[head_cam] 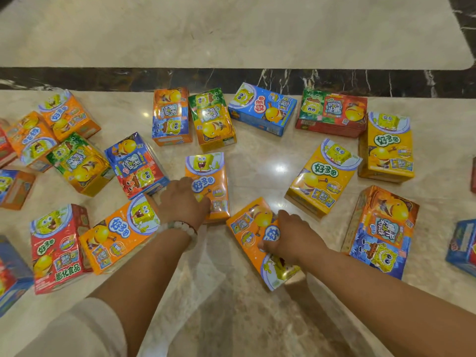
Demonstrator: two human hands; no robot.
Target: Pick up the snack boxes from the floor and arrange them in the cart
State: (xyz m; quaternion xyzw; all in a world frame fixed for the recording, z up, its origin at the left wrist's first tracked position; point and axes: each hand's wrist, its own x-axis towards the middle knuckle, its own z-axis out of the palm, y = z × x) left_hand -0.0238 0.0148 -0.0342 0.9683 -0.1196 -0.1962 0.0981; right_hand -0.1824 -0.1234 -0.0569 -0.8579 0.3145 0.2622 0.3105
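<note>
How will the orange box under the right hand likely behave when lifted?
The orange box looks shrink-wrapped and glossy, so it may slip under the right hand. Its crisp cardboard edges suggest it stays stiff. As a snack box, it is probably light for its size.

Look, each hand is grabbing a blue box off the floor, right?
Not blue. The head view shows both boxes are orange: the left hand grips one orange box, the right hand another orange box, both on the floor.

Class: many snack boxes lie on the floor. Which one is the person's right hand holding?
The right hand grips the orange box lying at an angle nearest the camera; the neighbouring orange box is under the left hand instead.
</note>
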